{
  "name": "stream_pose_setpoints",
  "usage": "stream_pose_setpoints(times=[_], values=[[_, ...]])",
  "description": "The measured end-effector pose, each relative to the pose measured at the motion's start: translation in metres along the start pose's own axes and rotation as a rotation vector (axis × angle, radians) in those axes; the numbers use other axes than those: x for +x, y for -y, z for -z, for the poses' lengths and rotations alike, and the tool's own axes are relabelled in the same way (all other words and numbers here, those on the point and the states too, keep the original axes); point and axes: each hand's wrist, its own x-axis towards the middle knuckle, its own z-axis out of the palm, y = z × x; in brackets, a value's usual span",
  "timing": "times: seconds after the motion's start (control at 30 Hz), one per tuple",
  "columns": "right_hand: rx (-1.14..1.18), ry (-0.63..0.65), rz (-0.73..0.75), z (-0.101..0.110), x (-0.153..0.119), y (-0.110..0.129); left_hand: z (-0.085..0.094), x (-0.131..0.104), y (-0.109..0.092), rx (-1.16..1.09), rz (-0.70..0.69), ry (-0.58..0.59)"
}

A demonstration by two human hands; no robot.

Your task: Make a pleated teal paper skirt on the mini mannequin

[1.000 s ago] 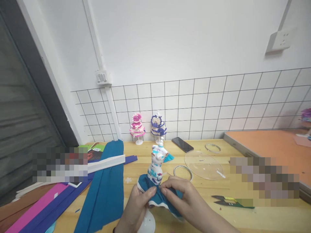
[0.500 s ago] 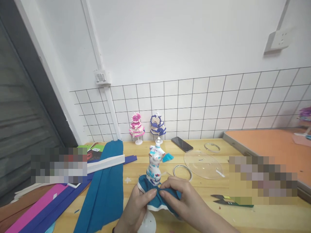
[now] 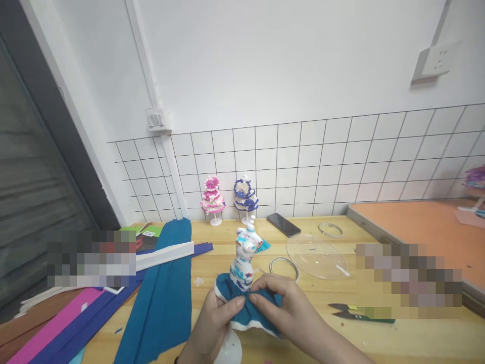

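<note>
A small white mannequin (image 3: 242, 258) with coloured specks stands tilted slightly to the right on a round white base (image 3: 230, 349). Around its waist hangs a teal paper skirt (image 3: 252, 316) with a white hem. My left hand (image 3: 220, 316) grips the skirt's left side, thumb on the front and fingers hidden behind. With thumb and forefinger, my right hand (image 3: 282, 306) pinches the skirt near the waist on the right. Behind the mannequin's shoulder a small pleated turquoise piece (image 3: 263, 246) shows in part.
Teal paper (image 3: 162, 298) and other coloured strips lie at left. Thread snips (image 3: 361, 314), a clear disc (image 3: 316, 257), a ring (image 3: 284, 269) and a phone (image 3: 283, 225) are on the right. Two decorated mannequins, pink (image 3: 212, 199) and purple (image 3: 246, 196), stand by the wall.
The mannequin's upper body has leaned a little to the right, now covering part of the turquoise piece. Both hands keep nearly the same place on the skirt.
</note>
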Motion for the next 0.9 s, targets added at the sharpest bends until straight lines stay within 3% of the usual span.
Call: stream_pose_setpoints(times=[0.5, 0.7, 0.9], values=[[-0.032, -0.069, -0.064, -0.004, 0.002, -0.004, -0.007, -0.001, 0.001, -0.021, 0.015, -0.028], [-0.062, -0.094, -0.048, -0.004, 0.000, -0.001, -0.011, -0.003, 0.002, 0.008, 0.031, -0.132], [-0.088, -0.106, -0.072, -0.008, 0.000, -0.003, -0.014, 0.000, 0.004, 0.038, -0.009, -0.142]])
